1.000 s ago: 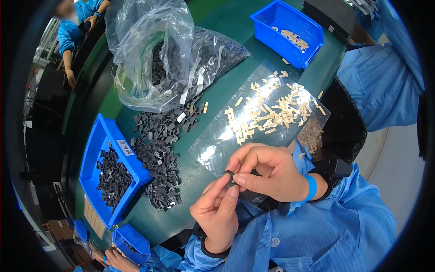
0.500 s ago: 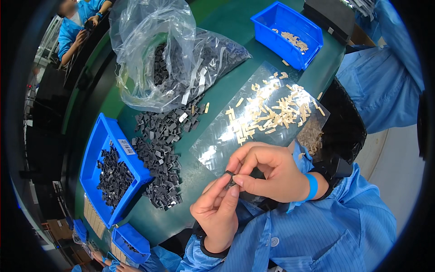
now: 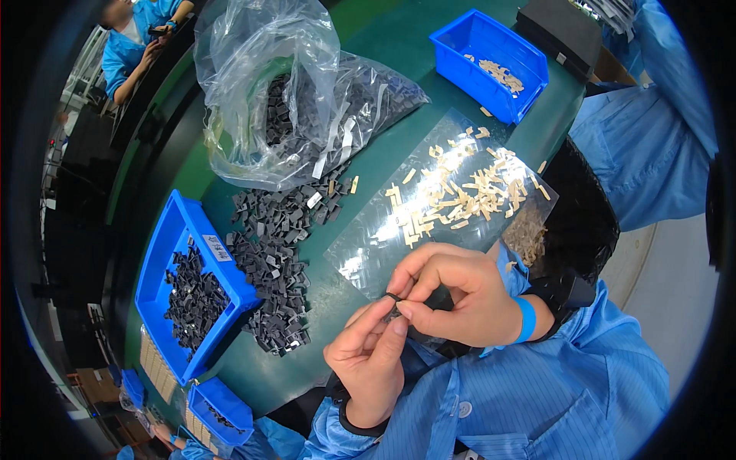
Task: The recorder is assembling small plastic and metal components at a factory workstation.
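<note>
My left hand [image 3: 366,356] and my right hand [image 3: 469,297] meet in front of my chest, fingertips almost touching. Between them they pinch a small black plastic piece [image 3: 392,300], mostly covered by the fingers, so its exact shape is hidden. The left hand grips it with thumb and forefinger from below; the right thumb and forefinger press on it from the other side. Just beyond the hands lies a clear plastic sheet [image 3: 354,257] strewn with small tan strips [image 3: 474,195]. Left of the hands, a heap of similar black pieces [image 3: 276,280] covers the green table.
A blue bin [image 3: 241,280] of black pieces stands left of the heap, a smaller blue bin [image 3: 244,418] below it. Farther back are an opened clear bag [image 3: 257,57] of black pieces and a blue bin [image 3: 458,67] of tan bits. A black-lined waste bin [image 3: 594,203] stands right.
The view has shifted slightly, moving the table things a little in the picture. Both hands keep their pinch on the black piece, with only small finger movement.
</note>
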Demonstrator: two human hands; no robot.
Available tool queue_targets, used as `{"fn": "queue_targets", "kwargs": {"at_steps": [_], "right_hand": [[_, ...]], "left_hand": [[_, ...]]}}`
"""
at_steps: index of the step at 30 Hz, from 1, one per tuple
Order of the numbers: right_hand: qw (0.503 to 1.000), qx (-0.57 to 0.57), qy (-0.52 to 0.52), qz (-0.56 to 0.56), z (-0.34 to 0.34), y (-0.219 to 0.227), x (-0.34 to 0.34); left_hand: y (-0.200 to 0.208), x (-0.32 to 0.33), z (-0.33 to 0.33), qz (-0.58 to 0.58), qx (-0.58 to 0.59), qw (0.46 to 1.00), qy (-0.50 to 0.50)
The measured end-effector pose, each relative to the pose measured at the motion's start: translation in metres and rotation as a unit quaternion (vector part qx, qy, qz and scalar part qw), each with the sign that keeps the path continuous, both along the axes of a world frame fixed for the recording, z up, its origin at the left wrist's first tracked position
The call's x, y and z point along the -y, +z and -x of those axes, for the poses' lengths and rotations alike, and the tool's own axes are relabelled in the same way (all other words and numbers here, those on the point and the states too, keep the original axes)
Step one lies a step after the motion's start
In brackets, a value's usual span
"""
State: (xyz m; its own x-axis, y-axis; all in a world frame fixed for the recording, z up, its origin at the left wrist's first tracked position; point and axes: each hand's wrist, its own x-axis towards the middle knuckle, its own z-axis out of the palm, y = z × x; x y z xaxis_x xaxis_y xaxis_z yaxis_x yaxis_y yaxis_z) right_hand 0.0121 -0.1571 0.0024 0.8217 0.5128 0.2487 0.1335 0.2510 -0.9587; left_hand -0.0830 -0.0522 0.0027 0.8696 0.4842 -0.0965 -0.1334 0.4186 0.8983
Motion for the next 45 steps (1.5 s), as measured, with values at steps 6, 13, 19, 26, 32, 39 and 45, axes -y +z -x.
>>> {"fn": "queue_targets", "kwargs": {"at_steps": [6,13,19,26,32,39,45], "right_hand": [[1.000,0.012,0.000,-0.002,0.002,-0.001,-0.001],[0.998,0.025,0.038,-0.031,0.000,-0.006,0.000],[0.995,-0.079,0.044,-0.033,0.000,-0.003,-0.001],[0.999,0.005,0.053,-0.003,-0.006,-0.002,0.001],[0.996,0.061,0.056,0.018,-0.012,0.002,0.006],[0.988,0.078,0.114,0.068,-0.021,0.010,0.012],[0.903,-0.263,0.325,-0.098,-0.020,0.001,0.013]], "left_hand": [[-0.002,0.001,0.003,0.015,-0.035,0.999,0.027],[0.002,0.007,-0.005,0.050,0.016,0.998,0.035],[0.002,0.004,-0.007,0.115,0.019,0.993,0.007],[-0.004,0.003,-0.006,0.050,0.032,0.998,0.027],[0.002,0.001,-0.004,0.046,0.064,0.997,0.005],[0.002,0.000,0.000,0.000,0.069,0.998,-0.006],[0.001,-0.011,0.001,0.003,0.037,0.994,-0.098]]}}
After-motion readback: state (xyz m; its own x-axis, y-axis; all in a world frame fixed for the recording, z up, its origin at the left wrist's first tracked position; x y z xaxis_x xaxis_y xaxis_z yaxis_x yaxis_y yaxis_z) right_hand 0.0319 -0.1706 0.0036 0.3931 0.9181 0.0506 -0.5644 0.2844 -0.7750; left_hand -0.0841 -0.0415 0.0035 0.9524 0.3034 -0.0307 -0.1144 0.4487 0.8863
